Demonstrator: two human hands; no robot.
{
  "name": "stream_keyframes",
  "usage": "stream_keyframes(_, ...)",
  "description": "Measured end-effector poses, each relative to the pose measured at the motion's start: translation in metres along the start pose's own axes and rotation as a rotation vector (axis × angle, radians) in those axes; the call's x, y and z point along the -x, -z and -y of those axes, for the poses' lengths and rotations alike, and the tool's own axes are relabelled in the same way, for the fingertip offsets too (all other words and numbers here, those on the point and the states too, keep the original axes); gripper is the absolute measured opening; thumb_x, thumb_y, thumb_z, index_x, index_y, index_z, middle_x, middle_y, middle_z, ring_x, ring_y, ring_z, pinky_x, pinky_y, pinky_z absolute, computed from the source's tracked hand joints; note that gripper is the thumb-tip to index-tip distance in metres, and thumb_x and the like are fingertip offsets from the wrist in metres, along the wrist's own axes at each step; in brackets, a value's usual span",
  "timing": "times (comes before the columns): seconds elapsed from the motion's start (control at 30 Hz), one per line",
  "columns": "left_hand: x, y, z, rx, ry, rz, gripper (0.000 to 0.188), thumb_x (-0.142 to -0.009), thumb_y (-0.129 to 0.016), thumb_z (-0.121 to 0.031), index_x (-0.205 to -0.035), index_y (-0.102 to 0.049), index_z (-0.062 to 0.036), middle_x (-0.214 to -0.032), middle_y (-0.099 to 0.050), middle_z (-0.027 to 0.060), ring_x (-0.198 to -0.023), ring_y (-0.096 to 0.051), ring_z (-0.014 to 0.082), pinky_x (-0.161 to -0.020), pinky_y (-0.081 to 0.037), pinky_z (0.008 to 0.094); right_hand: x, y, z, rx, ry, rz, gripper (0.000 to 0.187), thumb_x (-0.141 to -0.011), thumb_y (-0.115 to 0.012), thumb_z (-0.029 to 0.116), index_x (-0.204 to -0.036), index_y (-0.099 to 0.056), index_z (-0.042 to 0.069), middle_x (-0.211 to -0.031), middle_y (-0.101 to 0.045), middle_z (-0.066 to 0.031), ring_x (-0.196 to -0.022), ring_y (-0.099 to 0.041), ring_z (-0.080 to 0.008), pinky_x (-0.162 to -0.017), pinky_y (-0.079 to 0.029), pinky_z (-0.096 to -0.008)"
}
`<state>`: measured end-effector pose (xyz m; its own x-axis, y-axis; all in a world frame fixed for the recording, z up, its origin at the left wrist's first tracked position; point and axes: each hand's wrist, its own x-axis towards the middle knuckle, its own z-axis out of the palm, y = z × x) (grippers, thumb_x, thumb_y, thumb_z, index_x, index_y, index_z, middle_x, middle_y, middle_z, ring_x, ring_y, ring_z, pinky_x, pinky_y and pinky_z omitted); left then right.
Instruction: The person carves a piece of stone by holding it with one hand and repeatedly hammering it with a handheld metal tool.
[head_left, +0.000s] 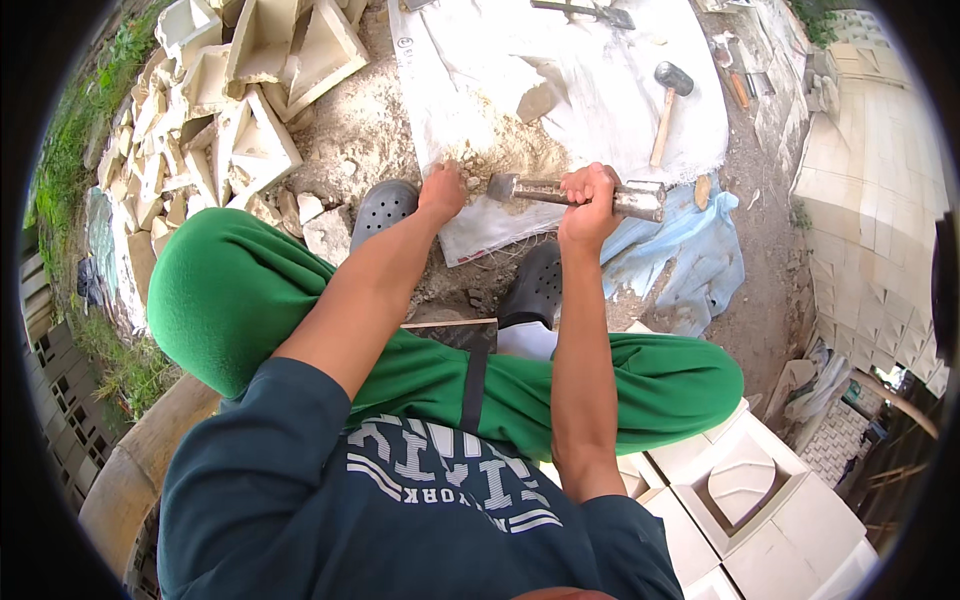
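Observation:
My right hand (590,203) is wrapped round a heavy, worn metal chisel-like tool (640,201), held level above the near edge of a white sheet (620,70). Its flat blade points left and its thicker end sticks out to the right. My left hand (443,192) is low at the sheet's left edge, fingers curled down among pale stone crumbs; what they hold, if anything, is hidden. Small chips lie beside its fingertips. Beyond both hands, a pale broken block (537,101) rests on the dusty sheet.
Broken pale slabs (255,150) are heaped at the left. A black-headed mallet (672,85) and another hammer-like tool (590,12) lie on the sheet. Crumpled blue plastic (680,255) is at the right. Patterned pale blocks (760,500) stand at the lower right, with more stacked at far right.

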<state>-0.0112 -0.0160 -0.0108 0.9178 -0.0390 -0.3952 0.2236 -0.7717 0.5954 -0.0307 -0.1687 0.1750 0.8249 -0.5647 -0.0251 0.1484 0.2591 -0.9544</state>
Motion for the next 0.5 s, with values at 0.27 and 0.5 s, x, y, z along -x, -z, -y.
stream_keyframes(0.27,-0.043,-0.004,0.023,0.035,-0.048,0.176,0.035,-0.078,-0.054,-0.013,-0.112,-0.060,-0.0052,-0.102,-0.063,0.0199,-0.098,-0.060,0.0347,-0.085,-0.048,0.0420,0.018,-0.027,0.071,0.042,0.030,0.260,0.029,-0.084,-0.045,0.010,-0.062,-0.027,0.011,-0.052,-0.030,-0.0008,-0.050,-0.029,-0.0119,-0.057,-0.034,-0.0306)
stream_keyframes(0.5,-0.027,-0.001,0.019,0.091,-0.028,0.065,0.034,-0.079,-0.055,-0.015,-0.112,-0.063,-0.0105,-0.099,-0.065,0.0182,-0.094,-0.062,0.0330,-0.083,-0.048,0.0404,0.027,-0.025,0.028,0.053,0.030,0.388,0.027,-0.086,-0.044,0.008,-0.062,-0.032,0.008,-0.052,-0.032,-0.0004,-0.049,-0.028,-0.0100,-0.049,-0.030,-0.0275)
